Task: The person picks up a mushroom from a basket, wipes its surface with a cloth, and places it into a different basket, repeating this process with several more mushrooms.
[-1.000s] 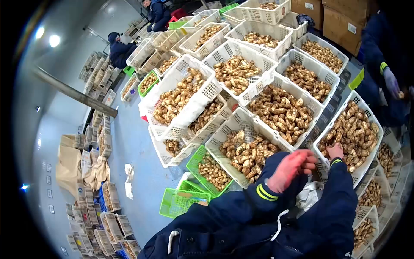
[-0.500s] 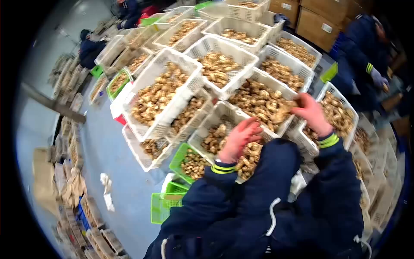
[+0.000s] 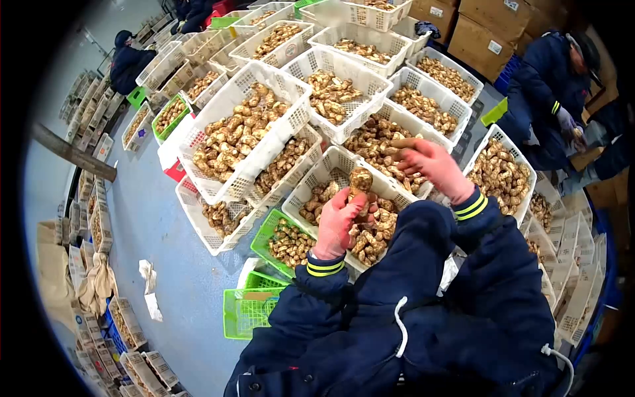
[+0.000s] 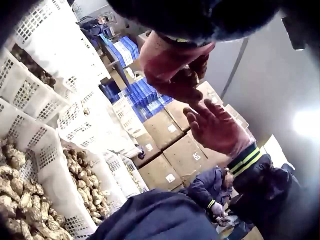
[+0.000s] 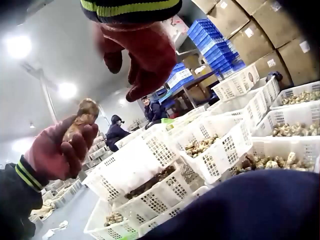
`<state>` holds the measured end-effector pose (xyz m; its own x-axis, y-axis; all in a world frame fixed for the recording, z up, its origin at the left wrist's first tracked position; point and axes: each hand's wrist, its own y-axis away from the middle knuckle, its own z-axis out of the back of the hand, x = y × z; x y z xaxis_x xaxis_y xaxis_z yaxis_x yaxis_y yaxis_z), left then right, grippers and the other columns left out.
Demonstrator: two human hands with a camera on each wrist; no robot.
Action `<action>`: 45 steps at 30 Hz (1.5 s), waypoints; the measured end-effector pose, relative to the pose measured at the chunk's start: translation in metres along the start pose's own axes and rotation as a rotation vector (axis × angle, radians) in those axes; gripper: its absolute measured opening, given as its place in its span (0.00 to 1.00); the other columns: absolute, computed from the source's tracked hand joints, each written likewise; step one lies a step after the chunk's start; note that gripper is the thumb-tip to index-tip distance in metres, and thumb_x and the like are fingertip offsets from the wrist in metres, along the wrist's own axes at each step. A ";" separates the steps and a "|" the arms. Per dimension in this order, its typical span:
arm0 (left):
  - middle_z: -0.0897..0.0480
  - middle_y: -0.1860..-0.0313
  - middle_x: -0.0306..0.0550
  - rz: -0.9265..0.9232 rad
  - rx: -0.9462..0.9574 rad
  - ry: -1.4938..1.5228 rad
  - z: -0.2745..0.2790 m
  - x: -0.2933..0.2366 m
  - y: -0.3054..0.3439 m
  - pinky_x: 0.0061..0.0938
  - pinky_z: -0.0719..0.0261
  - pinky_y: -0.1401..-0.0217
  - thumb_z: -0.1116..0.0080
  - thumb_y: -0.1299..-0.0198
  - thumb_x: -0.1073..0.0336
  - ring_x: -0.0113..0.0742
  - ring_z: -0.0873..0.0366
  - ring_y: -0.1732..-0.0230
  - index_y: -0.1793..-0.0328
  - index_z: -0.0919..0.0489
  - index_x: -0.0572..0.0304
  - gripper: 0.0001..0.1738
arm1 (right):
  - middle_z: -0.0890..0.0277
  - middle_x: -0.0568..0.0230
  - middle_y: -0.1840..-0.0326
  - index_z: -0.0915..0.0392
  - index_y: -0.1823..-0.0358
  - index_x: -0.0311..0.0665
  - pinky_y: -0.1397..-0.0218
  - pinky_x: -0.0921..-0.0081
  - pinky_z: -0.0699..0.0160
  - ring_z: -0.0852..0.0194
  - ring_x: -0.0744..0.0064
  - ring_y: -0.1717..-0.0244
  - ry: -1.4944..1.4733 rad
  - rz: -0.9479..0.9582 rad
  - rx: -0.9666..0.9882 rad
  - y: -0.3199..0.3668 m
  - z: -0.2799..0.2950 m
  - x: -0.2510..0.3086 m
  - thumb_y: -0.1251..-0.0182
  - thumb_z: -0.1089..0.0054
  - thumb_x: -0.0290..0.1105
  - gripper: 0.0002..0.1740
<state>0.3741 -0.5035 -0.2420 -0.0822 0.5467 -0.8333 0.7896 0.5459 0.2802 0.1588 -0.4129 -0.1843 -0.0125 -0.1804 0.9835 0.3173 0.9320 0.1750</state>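
Observation:
In a pinkish-red glove, my left hand [image 3: 335, 226] grips a thick, brown-and-pale mushroom [image 3: 360, 180] over the near white crate [image 3: 305, 202]. The right wrist view shows that mushroom [image 5: 82, 117] standing up out of the curled fingers. My right hand [image 3: 435, 171], gloved alike, hovers to the right of it above another white crate [image 3: 423, 140] heaped with mushrooms. Its fingers are loosely bent and hold nothing; in the right wrist view this hand [image 5: 145, 55] hangs at the top.
More white crates of mushrooms [image 3: 241, 132] are stacked ahead, and one crate [image 3: 499, 175] stands to my right. Green baskets [image 3: 248, 314] sit at the left on the blue floor [image 3: 185, 264]. Another person [image 3: 542, 99] works at the right, before cardboard boxes [image 3: 479, 40].
My right hand has come from the right-hand crate leftward, towards my left hand. My left hand, empty half a second ago, now holds a mushroom. The head view has swung right.

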 end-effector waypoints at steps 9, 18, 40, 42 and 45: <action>0.20 0.57 0.48 -0.192 -0.035 0.096 0.045 -0.008 -0.010 0.24 0.23 0.60 0.44 0.39 0.60 0.32 0.22 0.64 0.46 0.28 0.66 0.20 | 0.23 0.64 0.58 0.31 0.43 0.33 0.59 0.82 0.24 0.23 0.76 0.62 -0.132 -0.076 -0.087 -0.008 0.032 -0.020 0.31 0.50 0.38 0.20; 0.21 0.53 0.52 -0.336 -0.257 0.405 0.147 -0.044 -0.010 0.30 0.17 0.57 0.49 0.36 0.65 0.40 0.21 0.56 0.48 0.28 0.68 0.15 | 0.23 0.59 0.57 0.30 0.44 0.34 0.59 0.79 0.23 0.22 0.74 0.61 -0.213 -0.122 -0.100 -0.023 0.049 -0.042 0.30 0.51 0.39 0.20; 0.31 0.39 0.62 -0.527 -1.068 -0.850 0.437 -0.168 -0.209 0.31 0.39 0.35 0.41 0.47 0.54 0.48 0.35 0.37 0.33 0.39 0.70 0.39 | 0.26 0.66 0.64 0.30 0.48 0.38 0.66 0.83 0.28 0.28 0.78 0.68 -0.027 -0.272 -0.589 0.116 0.184 -0.099 0.33 0.49 0.45 0.21; 0.33 0.38 0.63 -0.497 -1.056 -0.883 0.417 -0.180 -0.209 0.32 0.40 0.34 0.40 0.49 0.56 0.48 0.37 0.35 0.33 0.39 0.70 0.39 | 0.25 0.66 0.63 0.30 0.47 0.38 0.67 0.82 0.27 0.27 0.77 0.68 -0.058 -0.292 -0.622 0.132 0.193 -0.110 0.34 0.48 0.47 0.22; 0.33 0.39 0.61 -0.210 -1.071 -1.143 0.396 -0.202 -0.216 0.31 0.34 0.39 0.38 0.52 0.64 0.47 0.32 0.41 0.33 0.39 0.68 0.39 | 0.26 0.67 0.63 0.30 0.45 0.37 0.67 0.83 0.28 0.28 0.77 0.68 -0.101 -0.311 -0.663 0.158 0.210 -0.125 0.36 0.45 0.48 0.26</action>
<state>0.4611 -0.9835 -0.3236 0.7431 -0.0714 -0.6653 0.0050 0.9949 -0.1011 0.0109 -0.1771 -0.2703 -0.2722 -0.3460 0.8979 0.7907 0.4514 0.4136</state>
